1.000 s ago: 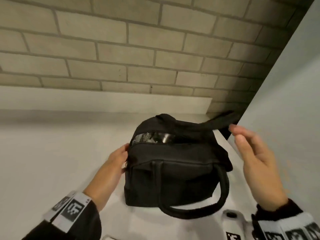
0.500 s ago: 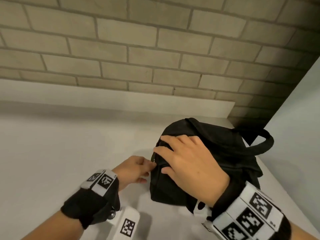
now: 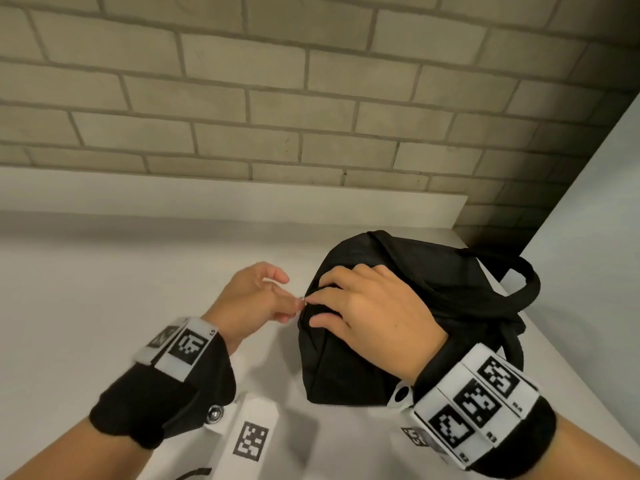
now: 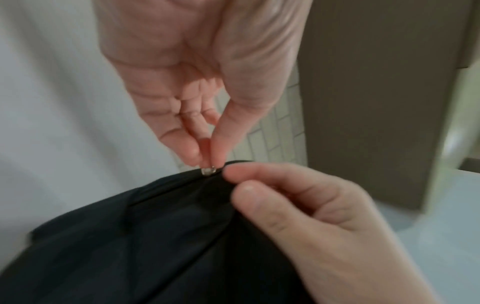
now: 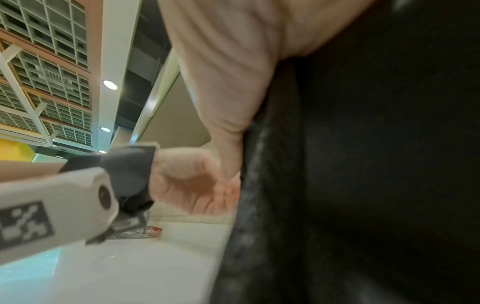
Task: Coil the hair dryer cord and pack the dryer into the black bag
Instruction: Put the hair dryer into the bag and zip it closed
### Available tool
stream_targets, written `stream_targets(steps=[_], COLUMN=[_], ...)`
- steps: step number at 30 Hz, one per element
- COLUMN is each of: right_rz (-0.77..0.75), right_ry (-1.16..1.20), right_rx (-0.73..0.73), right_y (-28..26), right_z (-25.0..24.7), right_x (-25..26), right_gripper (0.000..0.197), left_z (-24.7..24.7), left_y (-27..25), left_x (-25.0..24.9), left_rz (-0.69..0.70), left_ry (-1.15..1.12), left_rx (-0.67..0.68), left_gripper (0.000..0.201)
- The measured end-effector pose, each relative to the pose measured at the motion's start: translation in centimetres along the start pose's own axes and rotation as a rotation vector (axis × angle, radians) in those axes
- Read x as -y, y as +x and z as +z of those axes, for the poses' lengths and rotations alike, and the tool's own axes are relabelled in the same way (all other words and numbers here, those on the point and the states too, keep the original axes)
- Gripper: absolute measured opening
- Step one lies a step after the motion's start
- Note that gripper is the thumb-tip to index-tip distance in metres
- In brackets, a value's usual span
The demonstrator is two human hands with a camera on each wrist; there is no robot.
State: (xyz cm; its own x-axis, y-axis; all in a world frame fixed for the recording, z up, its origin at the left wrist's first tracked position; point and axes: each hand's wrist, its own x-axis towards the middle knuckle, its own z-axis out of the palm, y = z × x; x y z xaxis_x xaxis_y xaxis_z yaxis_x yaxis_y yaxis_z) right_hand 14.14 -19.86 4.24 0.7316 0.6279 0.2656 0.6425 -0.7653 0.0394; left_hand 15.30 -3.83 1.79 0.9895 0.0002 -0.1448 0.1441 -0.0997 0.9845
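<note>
The black bag stands on the white counter, right of centre. My left hand pinches the small silver zipper pull at the bag's left end between thumb and forefinger. My right hand lies over the top of the bag, its fingers curled into the fabric beside the pull. The bag fabric bunches under those fingers. One carry handle arches off to the right. The hair dryer and its cord are not in view; the hand hides the bag's top seam.
A brick wall with a low white ledge runs behind the counter. A white side panel closes off the right, close to the bag. Bare counter stretches to the left of my hands.
My right hand left the handle at the right and came down on top of the bag. My left hand went from the bag's side to pinching the zipper pull. The shiny opening is now covered.
</note>
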Motion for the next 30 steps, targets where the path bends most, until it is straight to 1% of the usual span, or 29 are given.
stream_targets(steps=[3, 4, 6, 7, 10, 12, 14, 16, 18, 20, 21, 23, 25, 27, 30], right_rz=[0.065, 0.102, 0.175, 0.191, 0.234, 0.286, 0.287, 0.279, 0.286, 0.310, 0.321, 0.331, 0.323, 0.323, 0.334], right_ry=[0.057, 0.056, 0.058, 0.052, -0.023, -0.087, -0.154, -0.168, -0.155, -0.122, -0.126, -0.181, -0.207, -0.217, -0.260], right_rx=[-0.039, -0.066, -0.049, -0.049, -0.116, -0.080, -0.105, -0.133, -0.156, -0.144, -0.145, -0.164, -0.198, -0.227, -0.215], right_y=[0.2, 0.3, 0.5, 0.6, 0.9, 1.4, 1.8, 2.0, 2.0, 1.8, 1.7, 1.7, 1.6, 1.6, 1.4], right_z=[0.2, 0.1, -0.3, -0.1, 0.4, 0.3, 0.8, 0.8, 0.8, 0.8, 0.8, 0.9, 0.8, 0.5, -0.1], right_x=[0.2, 0.4, 0.6, 0.6, 0.7, 1.1, 1.3, 1.3, 1.3, 1.3, 1.3, 1.3, 1.4, 1.2, 0.9], right_gripper=[0.022, 0.025, 0.030, 0.030, 0.022, 0.024, 0.026, 0.026, 0.026, 0.028, 0.030, 0.034, 0.035, 0.036, 0.035], left_z=[0.5, 0.8, 1.4, 1.5, 1.5, 1.5, 1.6, 1.4, 1.1, 0.8, 0.9, 1.4, 2.1, 2.3, 2.4], left_y=[-0.4, -0.4, -0.5, -0.5, -0.9, -1.1, -1.2, -1.4, -1.7, -1.9, -1.9, -1.8, -1.4, -0.8, -0.2], left_x=[-2.3, -2.8, -3.4, -3.5, -3.3, -2.8, -2.3, -1.7, -1.1, -0.1, 0.5, 1.8, 2.5, 2.5, 2.1], left_rz=[0.110, 0.146, 0.194, 0.201, 0.210, 0.239, 0.278, 0.308, 0.329, 0.356, 0.369, 0.387, 0.426, 0.489, 0.588], left_ry=[0.103, 0.150, 0.226, 0.246, 0.242, 0.237, 0.260, 0.259, 0.200, 0.127, 0.138, 0.251, 0.315, 0.330, 0.413], left_rx=[-0.008, -0.021, -0.041, -0.042, -0.037, -0.051, -0.070, -0.088, -0.111, -0.107, -0.085, -0.035, -0.049, -0.078, -0.049], left_gripper=[0.031, 0.032, 0.033, 0.033, 0.032, 0.028, 0.025, 0.023, 0.019, 0.020, 0.023, 0.029, 0.032, 0.032, 0.037])
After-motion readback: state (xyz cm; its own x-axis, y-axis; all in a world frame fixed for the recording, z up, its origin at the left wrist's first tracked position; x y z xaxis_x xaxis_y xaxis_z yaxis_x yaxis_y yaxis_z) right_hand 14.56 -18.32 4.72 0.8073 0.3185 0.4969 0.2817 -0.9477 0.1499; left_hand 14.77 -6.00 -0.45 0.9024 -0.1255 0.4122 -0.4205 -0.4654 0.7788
